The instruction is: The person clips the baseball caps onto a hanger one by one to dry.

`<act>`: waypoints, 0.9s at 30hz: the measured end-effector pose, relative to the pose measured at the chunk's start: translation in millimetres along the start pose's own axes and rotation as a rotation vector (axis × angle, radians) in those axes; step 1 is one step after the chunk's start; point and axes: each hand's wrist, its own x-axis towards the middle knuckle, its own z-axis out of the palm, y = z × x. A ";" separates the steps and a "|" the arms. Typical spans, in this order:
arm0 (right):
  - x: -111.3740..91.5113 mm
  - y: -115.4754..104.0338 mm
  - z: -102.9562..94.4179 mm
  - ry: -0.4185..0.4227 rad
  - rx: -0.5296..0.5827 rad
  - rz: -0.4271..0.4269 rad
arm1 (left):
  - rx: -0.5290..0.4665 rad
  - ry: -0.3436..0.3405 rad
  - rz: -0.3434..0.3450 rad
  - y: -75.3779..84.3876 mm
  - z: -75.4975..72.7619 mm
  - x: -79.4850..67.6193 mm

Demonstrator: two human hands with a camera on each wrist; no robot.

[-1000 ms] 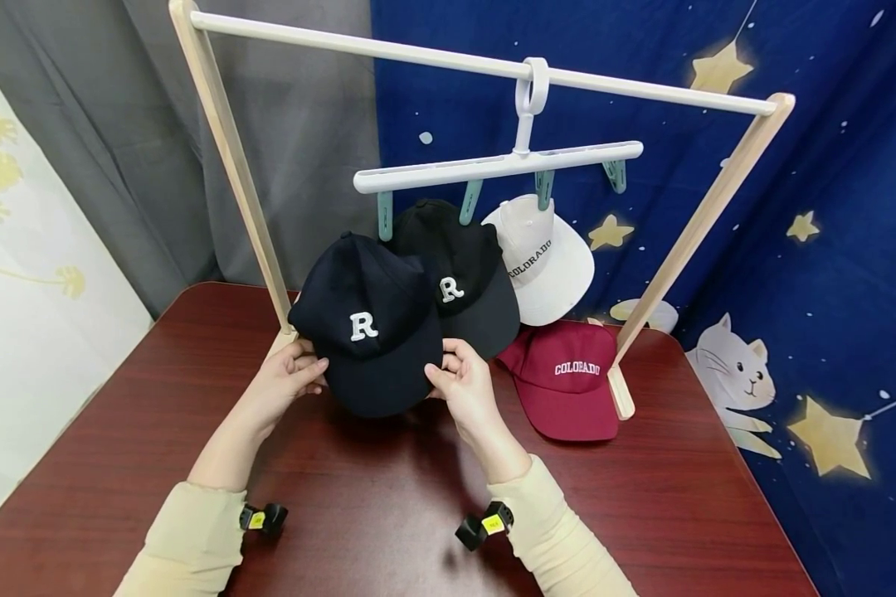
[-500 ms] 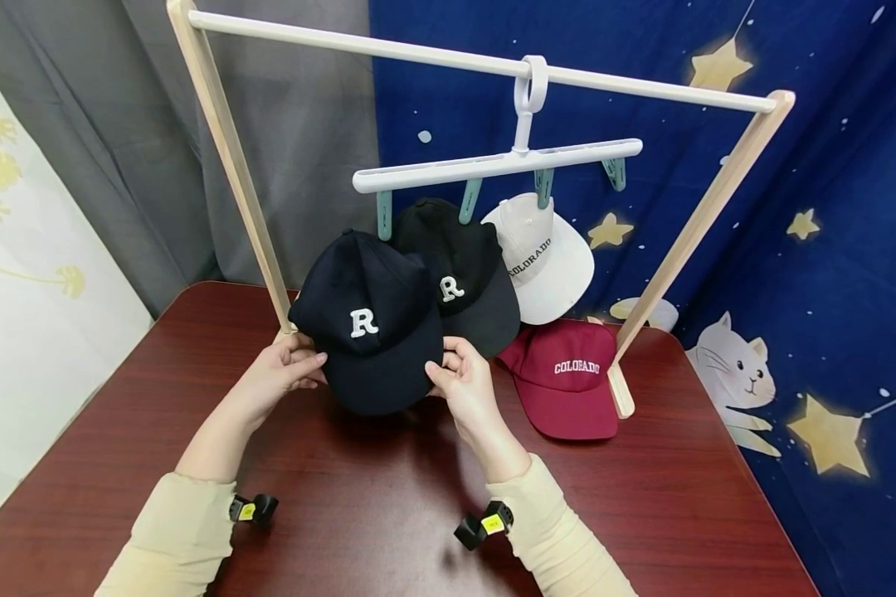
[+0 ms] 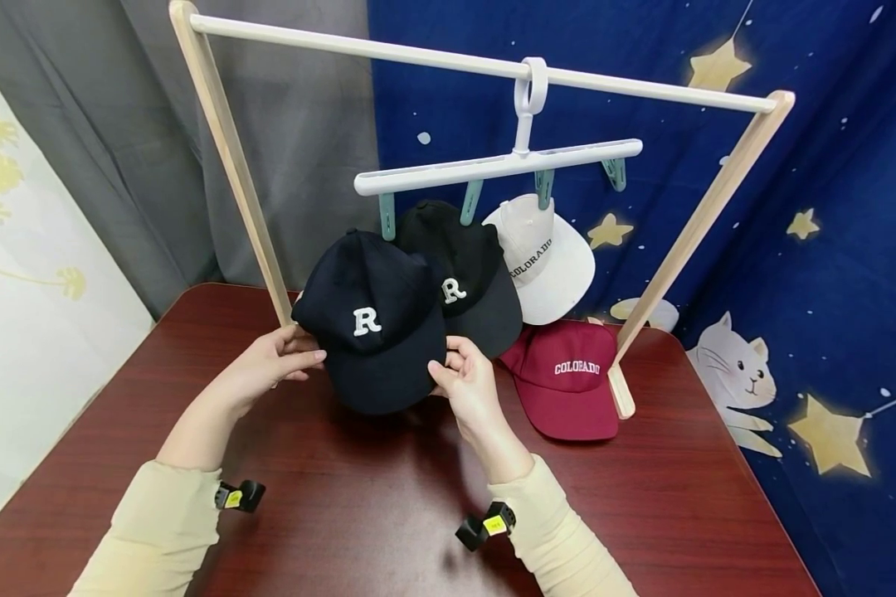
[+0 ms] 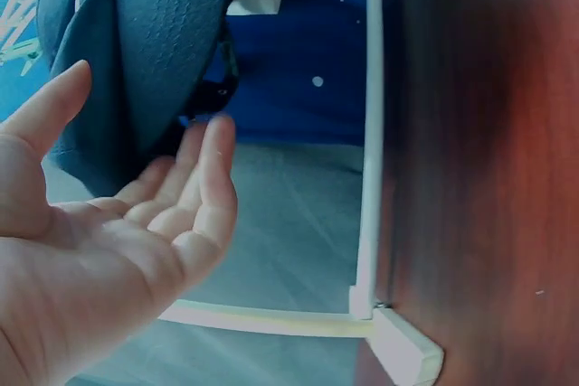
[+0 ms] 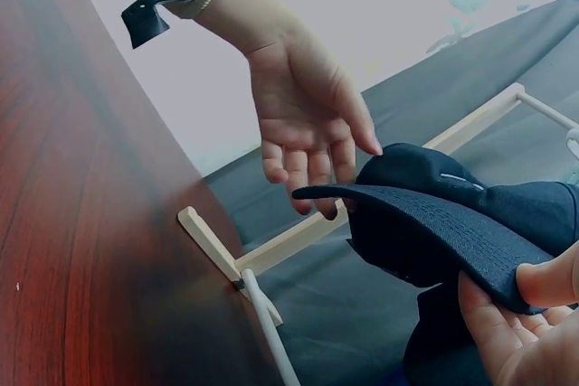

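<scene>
A navy baseball cap (image 3: 373, 332) with a white R faces me at the left end of the hanger, close below its leftmost green clip (image 3: 387, 217). My right hand (image 3: 469, 377) pinches the right edge of its brim (image 5: 434, 232) between thumb and fingers. My left hand (image 3: 272, 365) is at the cap's left side, fingers loosely spread and thumb apart, as the left wrist view shows. Behind it hang a black R cap (image 3: 466, 282) and a white COLORADO cap (image 3: 541, 265), each under a clip. How the navy cap's back is held is hidden.
A white clip hanger (image 3: 493, 168) hangs from the rod (image 3: 418, 54) of a wooden rack (image 3: 231, 166). A maroon COLORADO cap (image 3: 567, 381) is near the rack's right foot (image 3: 621, 393). The brown table (image 3: 388, 514) spreads in front; grey and blue curtains stand behind.
My left hand has loosened from the navy cap's side and shifted slightly left, its forearm swinging outward. My right hand keeps its pinch on the brim, and the cap has barely moved.
</scene>
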 end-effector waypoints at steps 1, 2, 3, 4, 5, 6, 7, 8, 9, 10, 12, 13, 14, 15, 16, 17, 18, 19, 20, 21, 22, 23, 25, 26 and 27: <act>0.1 -0.2 0.2 0.001 0.000 0.001 | 0.017 0.005 -0.018 2.1 -1.5 0.2; 0.3 -0.4 0.3 0.003 -0.001 0.001 | 0.032 0.008 -0.036 4.1 -2.9 0.4; 0.5 -0.5 0.4 0.004 -0.001 0.002 | 0.047 0.011 -0.052 6.0 -4.2 0.5; 0.5 -0.8 0.5 0.004 -0.001 0.002 | 0.060 0.012 -0.067 7.8 -5.2 0.7; 0.8 -0.8 0.6 0.005 -0.003 0.003 | 0.066 0.012 -0.080 9.3 -6.2 0.9; 0.9 -0.9 0.6 0.006 -0.003 0.003 | 0.073 0.012 -0.087 10.6 -7.1 1.4; 0.9 -1.0 0.6 0.005 -0.003 0.002 | 0.074 0.014 -0.099 12.0 -8.0 2.0; 0.8 -1.3 0.7 0.007 -0.002 0.002 | 0.072 0.017 -0.104 12.9 -8.7 2.7; 0.8 -1.4 0.7 0.008 -0.001 0.002 | 0.071 0.023 -0.110 13.9 -9.3 3.5; 0.6 -1.8 0.8 0.009 -0.002 0.000 | 0.070 0.029 -0.116 14.8 -10.1 4.3; 0.2 -2.5 1.0 0.012 -0.001 -0.001 | 0.056 0.042 -0.129 16.8 -11.5 6.0; -0.3 -3.1 1.1 0.013 -0.001 -0.003 | 0.049 0.049 -0.138 17.9 -12.2 6.4; -0.7 -3.5 1.1 0.016 -0.001 -0.003 | 0.046 0.058 -0.144 19.2 -12.8 6.8; -1.0 -3.9 1.1 0.017 -0.001 -0.006 | 0.042 0.067 -0.146 20.4 -13.4 6.9; -1.2 -4.2 1.0 0.017 -0.001 -0.008 | 0.037 0.074 -0.145 21.7 -14.0 6.9; -1.3 -4.4 1.0 0.017 0.000 -0.009 | 0.030 0.082 -0.141 23.2 -14.4 6.8; -1.4 -4.3 0.9 0.017 -0.001 -0.012 | 0.028 0.091 -0.136 24.7 -14.8 6.4; -1.5 -4.5 0.8 0.017 0.000 -0.014 | 0.027 0.102 -0.128 26.3 -15.0 6.0; -1.6 -4.8 0.9 0.016 -0.001 -0.015 | 0.027 0.113 -0.118 27.9 -15.3 5.6; -1.7 -5.1 1.0 0.016 0.000 -0.015 | 0.026 0.123 -0.110 29.4 -15.6 5.2; -1.7 -5.1 1.0 0.016 0.000 -0.014 | 0.028 0.133 -0.100 30.9 -15.9 5.3; -1.8 -5.0 0.9 0.014 -0.002 -0.016 | 0.031 0.146 -0.090 32.3 -16.4 5.4; -2.2 -5.1 0.8 0.013 -0.004 -0.017 | 0.035 0.169 -0.070 35.4 -17.1 5.6; -2.2 -4.9 0.8 0.014 -0.004 -0.018 | 0.037 0.180 -0.059 37.0 -17.6 5.6; -2.2 -4.7 0.7 0.014 -0.005 -0.018 | 0.036 0.190 -0.049 38.6 -18.0 5.6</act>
